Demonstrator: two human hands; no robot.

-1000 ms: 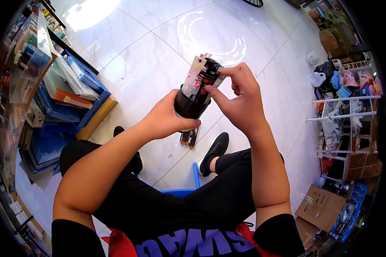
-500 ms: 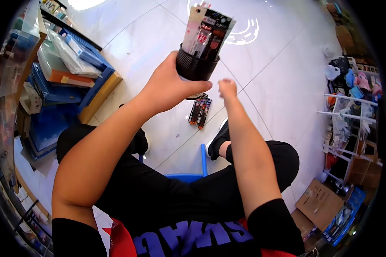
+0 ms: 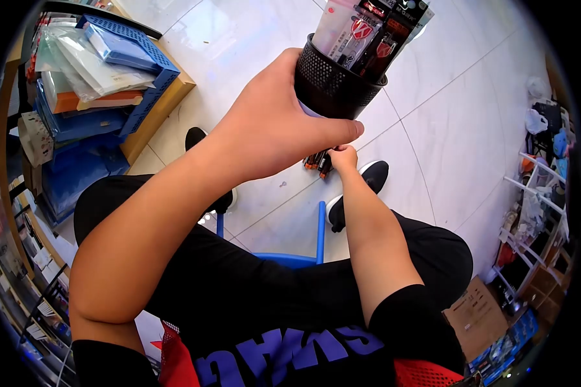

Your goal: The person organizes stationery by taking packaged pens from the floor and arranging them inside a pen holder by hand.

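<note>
Gripping a black, round mesh cup (image 3: pixel 339 84) from its near side, the left hand (image 3: pixel 271 119) has its thumb stretched along the lower wall; its other fingers are mostly hidden. The cup is tilted, its bottom largely covered by the hand. Flat, slim packets (image 3: pixel 377 45) stand inside it: pale and clear ones toward the left rim, black ones with red shield marks toward the right, some tops cut off above.

Lower down, a blue stool (image 3: pixel 287 260) shows between black-trousered legs. Beyond it the right hand (image 3: pixel 344 157) reaches down, fingers bunched narrow, beside slim black packs with orange ends (image 3: pixel 323 169). These lie on the white marbled tile floor (image 3: pixel 458 148), just left of those fingertips, partly covered by the left hand. The fingers seem to touch the nearest pack, but whether they grip it I cannot tell.

Farther left, a blue perforated plastic tray (image 3: pixel 150 102) holding plastic-wrapped goods sits along a pale wooden shelf's edge (image 3: pixel 163 111).
</note>
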